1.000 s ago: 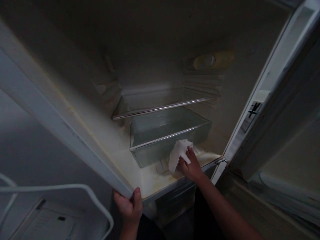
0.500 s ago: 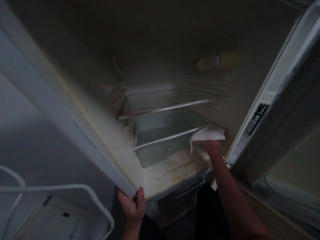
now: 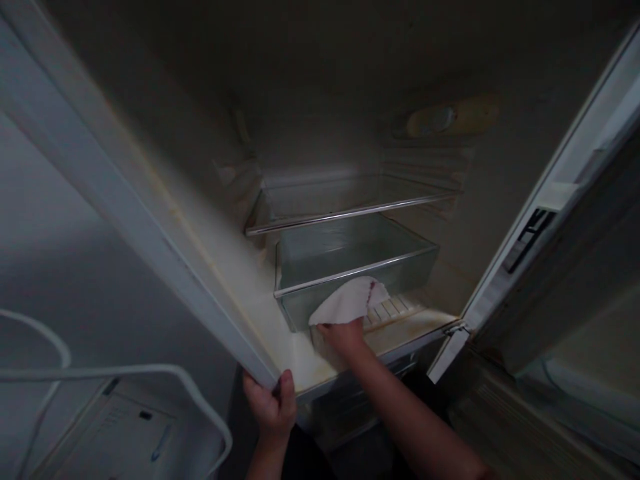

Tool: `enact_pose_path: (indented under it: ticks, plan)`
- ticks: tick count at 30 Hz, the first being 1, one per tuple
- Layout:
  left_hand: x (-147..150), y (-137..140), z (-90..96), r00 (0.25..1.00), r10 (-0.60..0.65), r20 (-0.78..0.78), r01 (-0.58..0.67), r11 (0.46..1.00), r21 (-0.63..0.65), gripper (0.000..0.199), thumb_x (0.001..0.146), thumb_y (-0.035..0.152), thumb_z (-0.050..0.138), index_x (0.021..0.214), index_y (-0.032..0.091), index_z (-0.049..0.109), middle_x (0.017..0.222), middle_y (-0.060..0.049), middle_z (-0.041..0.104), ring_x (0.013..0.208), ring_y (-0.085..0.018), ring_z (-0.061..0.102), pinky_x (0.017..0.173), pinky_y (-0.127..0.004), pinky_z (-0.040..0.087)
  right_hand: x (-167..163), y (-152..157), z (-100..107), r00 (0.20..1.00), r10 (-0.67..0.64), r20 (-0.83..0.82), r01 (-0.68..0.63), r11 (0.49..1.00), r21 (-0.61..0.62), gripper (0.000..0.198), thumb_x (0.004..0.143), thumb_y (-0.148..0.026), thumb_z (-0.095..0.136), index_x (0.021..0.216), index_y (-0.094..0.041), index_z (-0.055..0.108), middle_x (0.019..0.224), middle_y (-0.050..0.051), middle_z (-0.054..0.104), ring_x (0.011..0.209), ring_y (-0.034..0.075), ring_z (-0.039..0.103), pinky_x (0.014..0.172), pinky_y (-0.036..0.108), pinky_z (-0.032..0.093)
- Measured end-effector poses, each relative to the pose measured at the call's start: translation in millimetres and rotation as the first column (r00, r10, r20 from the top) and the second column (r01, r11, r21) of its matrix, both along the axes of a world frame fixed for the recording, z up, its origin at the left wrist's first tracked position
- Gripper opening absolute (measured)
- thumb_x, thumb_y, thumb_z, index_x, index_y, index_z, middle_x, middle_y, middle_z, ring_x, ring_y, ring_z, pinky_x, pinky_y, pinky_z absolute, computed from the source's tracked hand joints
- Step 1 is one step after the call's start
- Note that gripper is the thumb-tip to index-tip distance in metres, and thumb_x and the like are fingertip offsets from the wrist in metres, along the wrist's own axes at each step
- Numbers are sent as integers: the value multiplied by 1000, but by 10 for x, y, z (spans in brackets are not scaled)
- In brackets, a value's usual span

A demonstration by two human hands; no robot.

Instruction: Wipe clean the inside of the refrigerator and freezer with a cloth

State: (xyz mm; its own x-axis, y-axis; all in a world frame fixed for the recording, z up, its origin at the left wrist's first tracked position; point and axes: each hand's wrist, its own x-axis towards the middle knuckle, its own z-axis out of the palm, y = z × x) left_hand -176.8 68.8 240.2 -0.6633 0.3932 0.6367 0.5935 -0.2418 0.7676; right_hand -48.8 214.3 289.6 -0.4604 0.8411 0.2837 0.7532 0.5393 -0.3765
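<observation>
My right hand (image 3: 345, 337) is closed on a white cloth (image 3: 347, 300) with a small dark reddish patch near its right edge. The cloth lies against the front of the clear drawer (image 3: 295, 310), low inside the refrigerator. Beneath the hand is the refrigerator's stained floor (image 3: 395, 337), with brownish marks and ridges. My left hand (image 3: 270, 403) grips the lower front edge of the refrigerator's left side wall (image 3: 220, 313), its thumb on the inner side.
A glass shelf (image 3: 350, 215) sits above the drawer. A yellowish light cover (image 3: 453, 119) is on the right inner wall. The open door (image 3: 575, 267) stands at right, its hinge (image 3: 457, 328) low. A white cable or tube (image 3: 125, 369) crosses the lower left.
My right hand has moved left with the cloth, from the drawer's right corner to the middle of its front. My left hand keeps its grip on the edge. The view has shifted slightly.
</observation>
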Motion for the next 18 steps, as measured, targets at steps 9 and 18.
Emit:
enact_pose_path:
  ticks: [9, 18]
  plan:
    - [-35, 0, -25, 1000, 4, 5, -4, 1000, 15, 56, 84, 50, 75, 121, 14, 52, 107, -15, 70, 95, -25, 73, 86, -38, 61, -570, -190, 14, 987, 160, 7, -156, 946, 286, 64, 104, -39, 52, 163, -15, 45, 166, 17, 44, 154, 45, 37, 127, 63, 32]
    - [-87, 29, -49, 1000, 2, -1, -2, 1000, 5, 62, 84, 51, 75, 127, 16, 48, 115, -15, 67, 102, -25, 73, 93, -39, 61, 714, 432, -119, 987, -62, -147, 105, 946, 306, 65, 99, -32, 58, 157, -4, 48, 165, 26, 41, 157, 39, 35, 120, 48, 42]
